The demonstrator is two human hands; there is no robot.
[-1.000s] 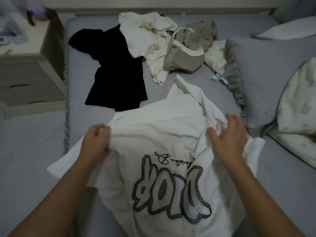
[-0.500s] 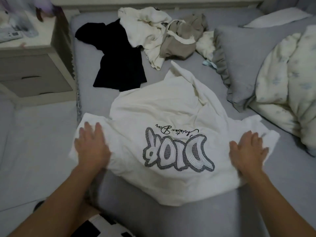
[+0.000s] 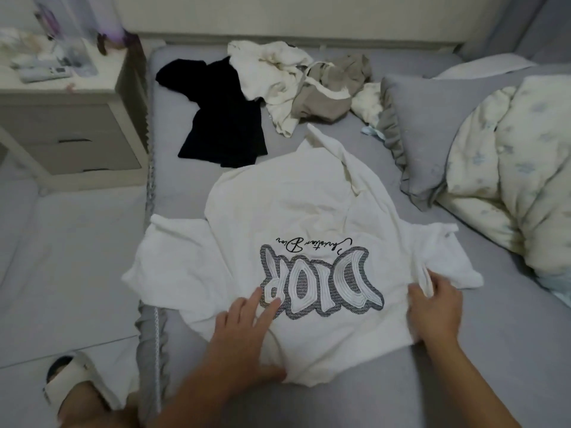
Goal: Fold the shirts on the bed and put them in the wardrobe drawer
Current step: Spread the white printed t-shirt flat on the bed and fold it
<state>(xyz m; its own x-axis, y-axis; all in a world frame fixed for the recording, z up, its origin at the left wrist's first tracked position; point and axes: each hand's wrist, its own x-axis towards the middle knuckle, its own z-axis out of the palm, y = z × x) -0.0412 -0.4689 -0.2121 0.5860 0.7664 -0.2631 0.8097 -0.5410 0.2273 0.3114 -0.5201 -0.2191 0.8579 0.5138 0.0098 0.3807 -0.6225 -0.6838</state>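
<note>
A white T-shirt [image 3: 287, 217] with a grey printed logo lies spread face up on the grey bed [image 3: 386, 390], its collar toward me. My left hand [image 3: 244, 338] lies flat on its near edge, fingers straight and reaching the logo. At the shirt's right side my right hand [image 3: 435, 310] pinches a fold of the white cloth near the sleeve. Farther back lie a black shirt [image 3: 222, 118], a crumpled white shirt [image 3: 268, 72] and a beige garment [image 3: 330, 88].
A grey pillow [image 3: 432, 128] and a floral duvet [image 3: 509, 168] take up the bed's right side. A bedside cabinet [image 3: 71, 125] with drawers stands at the left, cluttered on top. My foot in a white slipper [image 3: 77, 381] is on the floor at lower left.
The shirt was lowered and spread flat on the bed. My left hand slid from the left sleeve to the middle near the logo. My right hand now pinches cloth at the right side.
</note>
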